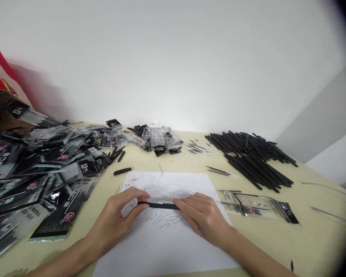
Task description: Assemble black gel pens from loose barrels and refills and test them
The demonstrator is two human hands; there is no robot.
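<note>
My left hand (119, 215) and my right hand (200, 213) both hold one thin black pen (158, 205) level over a white sheet of paper (167, 238) covered in scribbles. The left fingers pinch the pen's left end. The right fingers close round its right end. The sheet lies flat on the pale yellow table (305, 238), right in front of me.
A big heap of black refill packets (40, 173) fills the left side. More clear packets (161, 140) lie at the back middle. A stack of black pens (250, 156) sits at the back right, and one packet (259, 209) lies beside the paper. A loose cap (122, 171) rests near the sheet's corner.
</note>
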